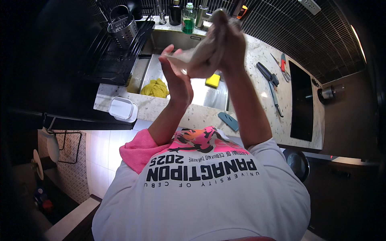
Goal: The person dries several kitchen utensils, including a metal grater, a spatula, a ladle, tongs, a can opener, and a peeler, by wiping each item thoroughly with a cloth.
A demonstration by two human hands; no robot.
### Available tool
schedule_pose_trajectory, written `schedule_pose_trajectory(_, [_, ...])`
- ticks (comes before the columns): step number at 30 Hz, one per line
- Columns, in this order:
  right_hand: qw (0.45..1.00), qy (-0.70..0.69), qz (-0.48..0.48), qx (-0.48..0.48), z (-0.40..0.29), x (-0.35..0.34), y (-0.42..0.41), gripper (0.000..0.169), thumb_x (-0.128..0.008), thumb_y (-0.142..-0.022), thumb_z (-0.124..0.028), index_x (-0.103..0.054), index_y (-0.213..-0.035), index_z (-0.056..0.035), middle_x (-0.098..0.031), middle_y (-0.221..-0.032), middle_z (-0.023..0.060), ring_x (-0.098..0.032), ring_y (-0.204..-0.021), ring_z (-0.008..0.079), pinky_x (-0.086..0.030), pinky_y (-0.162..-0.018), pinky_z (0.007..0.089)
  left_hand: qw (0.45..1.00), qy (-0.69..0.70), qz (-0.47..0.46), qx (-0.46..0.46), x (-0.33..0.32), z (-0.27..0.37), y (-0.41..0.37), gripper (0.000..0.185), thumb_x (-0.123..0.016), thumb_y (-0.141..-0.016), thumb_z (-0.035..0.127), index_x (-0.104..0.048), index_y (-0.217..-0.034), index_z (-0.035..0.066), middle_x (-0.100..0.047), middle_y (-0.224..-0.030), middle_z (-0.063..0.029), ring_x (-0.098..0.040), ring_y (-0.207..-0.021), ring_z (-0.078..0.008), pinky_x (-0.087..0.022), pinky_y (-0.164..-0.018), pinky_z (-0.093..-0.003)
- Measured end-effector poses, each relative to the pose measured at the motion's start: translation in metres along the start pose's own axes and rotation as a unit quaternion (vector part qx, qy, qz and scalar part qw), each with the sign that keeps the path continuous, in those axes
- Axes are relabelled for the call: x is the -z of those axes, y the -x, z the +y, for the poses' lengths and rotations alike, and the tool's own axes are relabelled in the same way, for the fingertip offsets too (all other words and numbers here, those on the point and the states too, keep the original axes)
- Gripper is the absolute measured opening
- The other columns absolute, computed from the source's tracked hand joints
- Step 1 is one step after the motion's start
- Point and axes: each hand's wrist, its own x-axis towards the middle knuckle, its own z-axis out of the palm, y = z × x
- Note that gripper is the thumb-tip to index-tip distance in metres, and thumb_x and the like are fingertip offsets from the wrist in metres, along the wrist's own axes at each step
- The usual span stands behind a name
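Note:
Above the steel sink point(217, 96), my right hand point(233, 48) grips a pale, blurred cloth-like item point(205, 58) that looks wet or soft. My left hand point(178, 75) is raised beside it, palm towards the item and fingers spread; one end of the item reaches its fingers, and whether they pinch it cannot be told. Below the hands a yellow sponge point(212, 81) lies in the sink. A crumpled yellow-green cloth point(155, 88) lies at the sink's left near corner. A pink towel point(141, 149) rests around my left upper arm.
A black dish rack point(116, 63) with a steel utensil holder point(123, 31) stands left. Bottles, one with green liquid point(188, 22), line the sink's back. White plastic containers point(122, 108) sit front left. Scissors point(283, 64), a black-handled tool point(267, 73) and a black cooktop point(301, 102) are right; a blue-grey piece point(228, 121) lies in front.

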Motion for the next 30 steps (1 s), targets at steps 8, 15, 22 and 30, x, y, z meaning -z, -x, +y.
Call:
schedule_pose_trajectory(8, [0.977,-0.180,-0.051,-0.105,0.016,-0.057,0.065,0.026,-0.061,-0.082,-0.003,-0.047,-0.104,-0.0028,-0.059,-0.096,0.0054,-0.060,-0.083,0.0105,-0.049,-0.070,0.0235,0.994,0.064,0.073,0.043,0.003,0.018,-0.026,0.061,-0.035,-0.093,0.053,-0.028,-0.135,0.009,-0.038,-0.130,-0.0182,-0.042,-0.120,-0.0307,-0.035,-0.101,-0.0369])
schedule_pose_trajectory(15, [0.992,-0.011,-0.099,-0.082,0.037,-0.041,0.056,0.011,-0.049,-0.090,-0.013,-0.052,-0.092,-0.0026,-0.056,-0.061,0.0032,-0.058,-0.055,0.0099,-0.047,-0.051,0.0254,0.965,-0.210,-0.155,-0.014,0.012,0.032,-0.042,0.054,-0.066,-0.085,0.028,-0.044,-0.124,-0.002,-0.058,-0.107,-0.0105,-0.054,-0.101,-0.0139,-0.042,-0.086,-0.0257])
schedule_pose_trajectory(22, [0.946,0.041,-0.236,-0.219,0.049,-0.029,0.093,0.017,-0.054,-0.082,-0.020,-0.060,-0.082,-0.0043,-0.061,-0.065,0.0015,-0.055,-0.056,0.0091,-0.045,-0.052,0.0246,0.977,-0.192,-0.087,0.025,0.049,0.054,-0.056,0.035,-0.059,-0.088,0.031,-0.060,-0.099,-0.002,-0.067,-0.087,-0.0099,-0.065,-0.080,-0.0163,-0.051,-0.074,-0.0263])
schedule_pose_trajectory(30, [0.933,-0.165,-0.280,-0.156,-0.008,-0.032,-0.026,0.059,-0.064,-0.072,-0.006,-0.046,-0.128,-0.0002,-0.061,-0.099,0.0054,-0.058,-0.082,0.0087,-0.047,-0.074,0.0211,0.904,-0.284,-0.242,0.209,0.057,0.079,-0.039,0.027,-0.059,-0.089,0.023,-0.061,-0.105,0.001,-0.063,-0.080,-0.0054,-0.061,-0.071,-0.0121,-0.050,-0.068,-0.0249])
